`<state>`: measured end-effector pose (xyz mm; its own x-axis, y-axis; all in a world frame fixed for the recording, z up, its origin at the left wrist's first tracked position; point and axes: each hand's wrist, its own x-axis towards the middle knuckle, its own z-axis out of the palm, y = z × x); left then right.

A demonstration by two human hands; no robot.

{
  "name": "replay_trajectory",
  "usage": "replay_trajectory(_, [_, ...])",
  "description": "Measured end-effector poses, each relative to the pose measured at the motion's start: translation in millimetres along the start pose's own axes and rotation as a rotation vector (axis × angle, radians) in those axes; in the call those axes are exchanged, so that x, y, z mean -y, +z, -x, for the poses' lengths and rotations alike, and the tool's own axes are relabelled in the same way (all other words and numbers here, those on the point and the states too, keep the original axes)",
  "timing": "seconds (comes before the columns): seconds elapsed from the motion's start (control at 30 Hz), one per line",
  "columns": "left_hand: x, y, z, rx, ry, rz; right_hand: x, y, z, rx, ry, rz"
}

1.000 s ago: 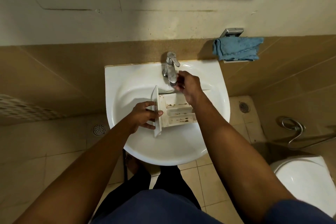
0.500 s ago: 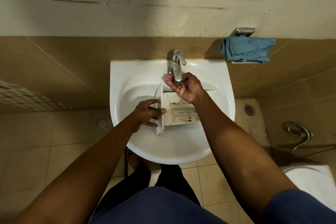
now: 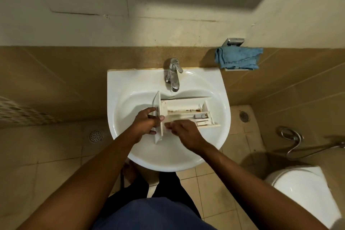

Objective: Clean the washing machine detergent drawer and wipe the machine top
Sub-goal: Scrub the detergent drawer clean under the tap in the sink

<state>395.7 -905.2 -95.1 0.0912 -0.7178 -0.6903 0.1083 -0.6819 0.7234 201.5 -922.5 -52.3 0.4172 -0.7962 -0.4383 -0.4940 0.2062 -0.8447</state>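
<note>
A white detergent drawer (image 3: 186,112) with brown grime in its compartments lies across the white sink (image 3: 119,87), under the chrome tap (image 3: 173,76). My left hand (image 3: 147,123) grips the drawer's front panel at its left end, thumb over the edge. My right hand (image 3: 184,132) lies over the near side of the drawer by the front panel, fingers pointing left and touching it. Whether those fingers curl round the drawer wall is hidden by the back of the hand.
A blue cloth (image 3: 238,58) lies on a small wall shelf right of the sink. A white toilet (image 3: 306,190) stands at the lower right, with a spray hose (image 3: 295,140) on the wall above it. Floor drains (image 3: 96,135) sit in the tiled floor.
My right hand has left the tap and come down to the near side of the drawer. The left hand keeps its hold on the front panel.
</note>
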Motion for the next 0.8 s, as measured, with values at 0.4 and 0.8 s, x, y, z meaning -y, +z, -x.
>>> replay_trajectory(0.4, [-3.5,-0.9,2.4,0.0,-0.023,0.005,-36.5,5.7,-2.2,-0.179,-0.27,0.534])
replay_trajectory(0.8, [-4.2,0.3,1.3,-0.015,-0.025,0.008,-27.7,20.4,-13.9,-0.353,-0.221,0.737])
